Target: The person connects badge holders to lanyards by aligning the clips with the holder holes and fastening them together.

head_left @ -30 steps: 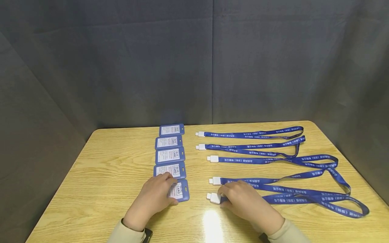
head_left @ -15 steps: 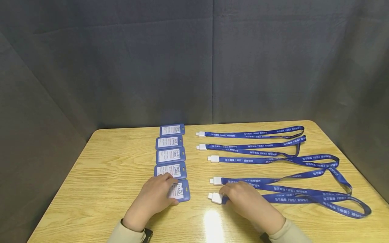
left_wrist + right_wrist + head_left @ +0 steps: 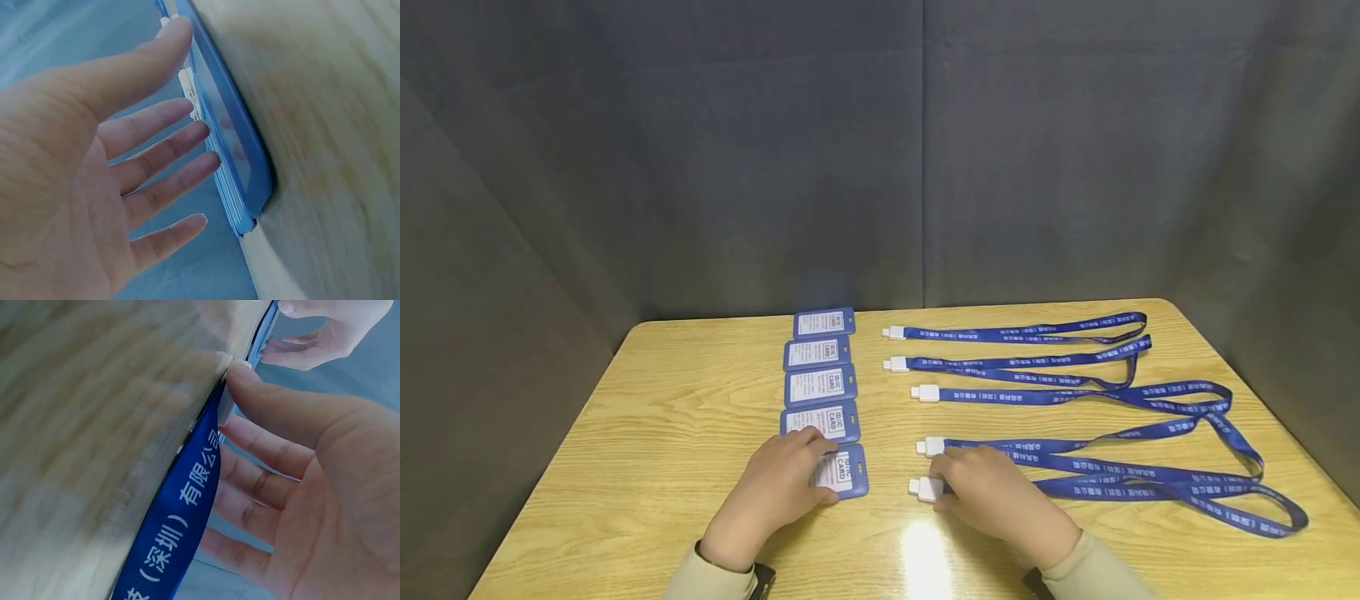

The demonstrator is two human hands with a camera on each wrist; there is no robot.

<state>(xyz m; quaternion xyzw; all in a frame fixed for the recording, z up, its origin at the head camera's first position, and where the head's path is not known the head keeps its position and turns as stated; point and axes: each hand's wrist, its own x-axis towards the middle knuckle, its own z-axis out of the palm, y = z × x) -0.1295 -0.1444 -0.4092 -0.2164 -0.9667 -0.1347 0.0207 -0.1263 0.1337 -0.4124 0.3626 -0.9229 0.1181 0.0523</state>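
My left hand holds the nearest blue badge holder, thumb at its near edge and index finger at its far edge. In the left wrist view, the thumb of the left hand meets the blue badge holder, while the other fingers extend loosely. The holder lies on the table with its slot facing right. My right hand pinches the nearest blue lanyard just behind its white clip. White lettering on that lanyard shows in the right wrist view, beside the right hand's thumb.
Several more badge holders form a column running away from my left hand. Several lanyards stretch rightward, their white clips facing the badges. Dark curtains stand behind the wooden table.
My right hand and the lanyard clip have shifted very slightly left. The left hand and its badge holder stay nearly still.
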